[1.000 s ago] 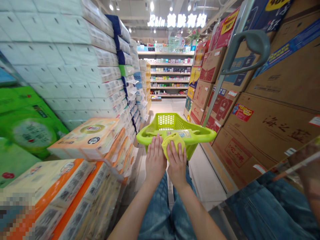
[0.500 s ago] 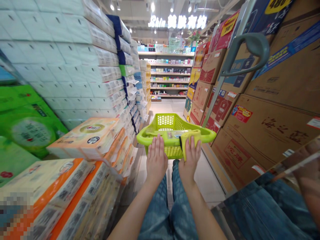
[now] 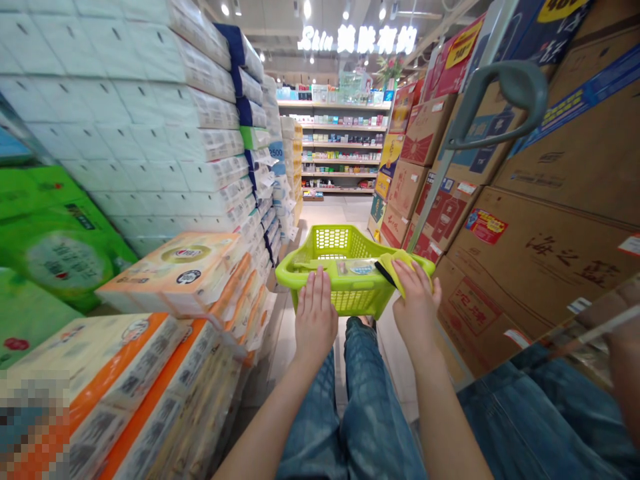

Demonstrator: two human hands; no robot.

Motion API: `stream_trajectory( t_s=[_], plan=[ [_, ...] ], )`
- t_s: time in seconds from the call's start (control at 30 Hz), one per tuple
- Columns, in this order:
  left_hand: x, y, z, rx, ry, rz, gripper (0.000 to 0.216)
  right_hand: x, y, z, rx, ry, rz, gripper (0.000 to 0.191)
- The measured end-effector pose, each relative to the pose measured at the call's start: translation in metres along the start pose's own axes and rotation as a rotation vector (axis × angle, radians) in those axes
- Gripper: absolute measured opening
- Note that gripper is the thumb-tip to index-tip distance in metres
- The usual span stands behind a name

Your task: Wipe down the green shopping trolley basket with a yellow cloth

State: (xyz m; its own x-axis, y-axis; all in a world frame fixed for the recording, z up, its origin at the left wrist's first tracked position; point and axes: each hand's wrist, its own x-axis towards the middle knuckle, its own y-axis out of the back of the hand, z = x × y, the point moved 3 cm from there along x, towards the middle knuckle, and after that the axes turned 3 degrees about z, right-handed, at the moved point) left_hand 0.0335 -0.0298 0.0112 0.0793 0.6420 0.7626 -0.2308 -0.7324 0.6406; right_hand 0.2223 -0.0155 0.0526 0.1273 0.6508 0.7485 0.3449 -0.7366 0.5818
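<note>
A lime-green plastic shopping basket (image 3: 361, 295) with perforated walls stands in front of my legs. My left hand (image 3: 316, 317) rests against its near rim, fingers stretched out and close together, holding nothing. On the right part of the same rim, my right hand (image 3: 416, 303) presses a yellow cloth (image 3: 395, 269) with a dark edge strip, its fingers bent over the cloth. A clear label panel (image 3: 356, 267) shows on the rim between the two hands. To the right, a grey pull handle (image 3: 500, 100) on a metal rod rises above the basket.
Stacked white tissue packs (image 3: 125, 113) and orange-trimmed packs (image 3: 175, 267) line the left side. Cardboard cartons (image 3: 560, 253) are piled on the right. Stocked shelves (image 3: 343, 143) stand at the aisle's far end. My jeans (image 3: 375, 393) fill the lower middle.
My right hand has slid to the right along the rim, taking the yellow cloth with it and uncovering more of the label panel. My left hand stays in nearly the same place.
</note>
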Motion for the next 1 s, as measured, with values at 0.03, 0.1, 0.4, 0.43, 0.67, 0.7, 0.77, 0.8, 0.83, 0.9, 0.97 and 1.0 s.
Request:
stream_trajectory(
  t_s=[0.03, 0.1, 0.4, 0.43, 0.67, 0.7, 0.77, 0.8, 0.83, 0.9, 0.97, 1.0],
  plan=[
    [0.000, 0.000, 0.001, -0.004, 0.006, 0.002, 0.072, 0.001, -0.001, -0.005, -0.004, 0.007, -0.003, 0.077],
    [0.000, 0.000, 0.001, -0.008, 0.014, 0.001, 0.073, -0.001, -0.006, -0.027, 0.005, 0.054, -0.027, 0.075],
    [-0.001, -0.003, -0.003, 0.025, -0.003, -0.001, 0.070, -0.002, -0.016, -0.093, 0.152, 0.266, -0.217, 0.066],
    [-0.001, -0.003, -0.003, 0.023, -0.010, -0.005, 0.071, 0.002, -0.013, -0.081, 0.153, 0.262, -0.234, 0.070],
    [0.000, 0.001, 0.005, 0.012, 0.010, -0.009, 0.069, 0.027, 0.002, -0.005, 0.068, -0.019, -0.288, 0.078],
    [0.000, 0.000, 0.005, 0.012, 0.015, -0.012, 0.069, 0.026, 0.001, -0.009, 0.040, -0.038, -0.273, 0.076],
    [0.000, 0.000, 0.006, 0.018, 0.018, -0.017, 0.069, 0.020, -0.002, -0.030, -0.018, -0.015, -0.244, 0.073],
    [0.000, -0.001, 0.005, 0.022, 0.016, -0.021, 0.069, 0.016, -0.004, -0.045, -0.032, 0.032, -0.247, 0.070],
    [0.000, -0.002, 0.004, 0.027, 0.013, -0.026, 0.069, 0.011, -0.006, -0.062, -0.032, 0.095, -0.265, 0.067],
    [0.000, -0.003, 0.002, 0.039, 0.012, -0.031, 0.067, 0.004, -0.010, -0.091, -0.001, 0.210, -0.321, 0.061],
    [-0.001, -0.003, 0.000, 0.043, 0.009, -0.032, 0.067, 0.001, -0.010, -0.103, 0.052, 0.278, -0.362, 0.059],
    [-0.001, -0.003, 0.000, 0.039, 0.006, -0.032, 0.068, 0.002, -0.009, -0.102, 0.075, 0.290, -0.369, 0.060]
  ],
)
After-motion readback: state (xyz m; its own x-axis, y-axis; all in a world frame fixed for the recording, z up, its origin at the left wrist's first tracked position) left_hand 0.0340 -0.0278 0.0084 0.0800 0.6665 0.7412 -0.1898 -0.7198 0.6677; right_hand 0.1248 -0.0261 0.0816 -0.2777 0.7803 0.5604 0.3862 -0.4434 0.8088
